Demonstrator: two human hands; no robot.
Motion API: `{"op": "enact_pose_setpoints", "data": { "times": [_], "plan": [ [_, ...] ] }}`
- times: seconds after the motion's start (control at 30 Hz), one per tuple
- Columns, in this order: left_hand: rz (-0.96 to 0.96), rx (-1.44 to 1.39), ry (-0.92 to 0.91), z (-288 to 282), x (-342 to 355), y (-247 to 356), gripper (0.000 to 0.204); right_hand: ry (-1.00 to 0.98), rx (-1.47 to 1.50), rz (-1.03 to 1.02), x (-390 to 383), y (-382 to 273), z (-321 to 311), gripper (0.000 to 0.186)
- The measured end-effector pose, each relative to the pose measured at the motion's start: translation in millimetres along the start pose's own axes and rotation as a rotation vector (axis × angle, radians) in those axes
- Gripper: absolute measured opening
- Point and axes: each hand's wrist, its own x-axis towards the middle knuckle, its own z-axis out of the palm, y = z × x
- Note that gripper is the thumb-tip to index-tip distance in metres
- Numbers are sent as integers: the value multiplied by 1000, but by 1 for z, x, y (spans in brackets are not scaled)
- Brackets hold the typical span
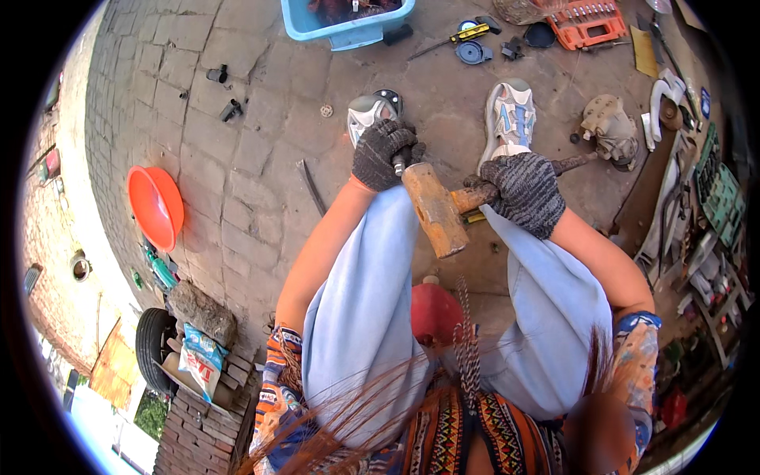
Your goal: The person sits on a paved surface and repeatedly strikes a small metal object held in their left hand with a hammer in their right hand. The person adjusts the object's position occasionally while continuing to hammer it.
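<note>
My right hand, in a dark grey knit glove, is wrapped round the handle of a sledgehammer. Its rusty block head hangs between my knees, and the handle's rough end sticks out past my right hand. Closed beside the hammer head, my gloved left hand grips a short metal piece with a shiny end. The fingers cover most of that piece, so its kind cannot be made out. Below the hammer, between my legs, is a red rounded object.
A blue tub holding dark reddish things stands ahead. An orange tool case and a yellow-handled screwdriver lie ahead right, with a dirty metal housing nearer. An orange basin and a tyre are left. Metal parts crowd the right.
</note>
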Motion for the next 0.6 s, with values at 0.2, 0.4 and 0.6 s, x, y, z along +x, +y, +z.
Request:
{"op": "enact_pose_setpoints", "data": {
  "times": [0.2,0.4,0.6],
  "plan": [
    [90,274,-172,12,6,8,22,22,-8,49,-3,6,-4,18],
    [121,288,-151,17,24,11,24,22,23,68,-7,11,-7,22],
    [13,358,-182,17,30,12,27,-58,26,123,-7,11,-7,21]
  ]
}}
